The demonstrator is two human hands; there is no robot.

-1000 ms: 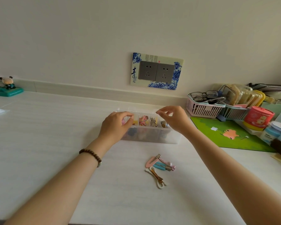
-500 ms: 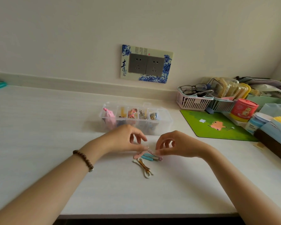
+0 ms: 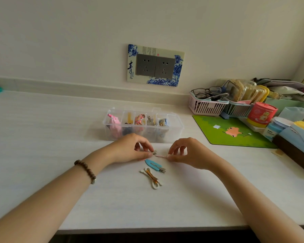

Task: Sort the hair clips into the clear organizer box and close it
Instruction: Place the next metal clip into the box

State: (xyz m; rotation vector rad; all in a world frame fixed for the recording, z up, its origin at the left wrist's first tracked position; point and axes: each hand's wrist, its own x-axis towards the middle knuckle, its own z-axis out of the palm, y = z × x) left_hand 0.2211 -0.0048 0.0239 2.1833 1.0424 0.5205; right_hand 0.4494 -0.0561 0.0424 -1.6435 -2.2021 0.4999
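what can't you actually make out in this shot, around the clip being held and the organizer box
- Held pink clip, head view: seen edge-on, its ends covered by the left hand and right hand; shape unclear.
- Clear organizer box, head view: lower contents blurred through the wall; rightmost compartment's contents unreadable.
- Box lid: too faint to tell how it sits.
- White clip and blue clip: contact uncertain.

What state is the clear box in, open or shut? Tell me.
Open. The clear box has no lid over its compartments; the clips inside show from above, uncovered, and the lid seems folded back behind it.
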